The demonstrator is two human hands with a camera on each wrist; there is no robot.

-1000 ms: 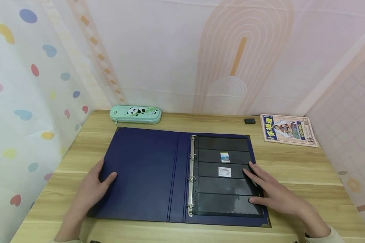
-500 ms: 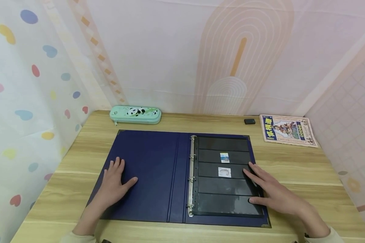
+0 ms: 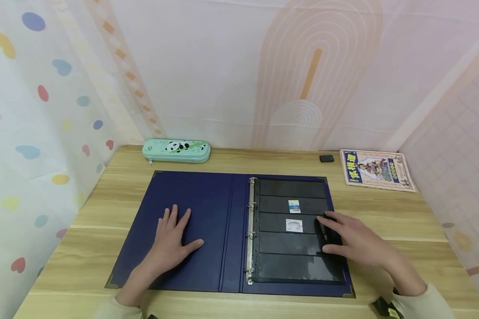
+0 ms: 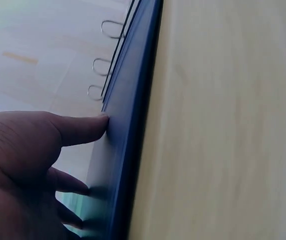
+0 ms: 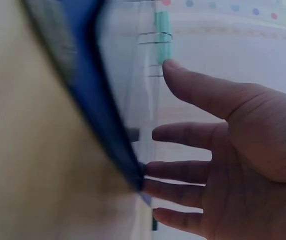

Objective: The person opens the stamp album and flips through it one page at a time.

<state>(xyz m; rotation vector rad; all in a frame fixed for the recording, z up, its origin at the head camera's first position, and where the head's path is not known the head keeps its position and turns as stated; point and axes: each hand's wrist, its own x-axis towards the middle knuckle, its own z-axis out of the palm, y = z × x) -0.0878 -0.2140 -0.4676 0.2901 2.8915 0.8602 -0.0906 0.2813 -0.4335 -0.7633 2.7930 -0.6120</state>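
Note:
A dark blue ring binder [image 3: 191, 190] lies opened flat on the table. On its right side, metal rings [image 3: 251, 235] hold a black pocket page [image 3: 291, 268] with two stamps, a blue-and-yellow one [image 3: 294, 206] above a whitish one [image 3: 294, 225]. My left hand [image 3: 169, 248] rests spread on the bare inside cover, its thumb and fingertips touching the cover in the left wrist view. Over the page's right edge is my right hand [image 3: 357, 241], fingers extended and holding nothing. In the right wrist view some of its fingertips are close to the binder edge; whether they touch is unclear.
A mint-green panda pencil case [image 3: 176, 150] stands at the back left of the wooden table [image 3: 383, 212]. Toward the back right are a small black object [image 3: 326, 158] and a colourful booklet [image 3: 378, 170]. Patterned cloth [image 3: 207, 79] hangs behind the table.
My left hand has moved from the binder's left edge rightward onto the inside cover, fingers spreading. My right hand has shifted slightly and seems to lift off the page. The binder stays put.

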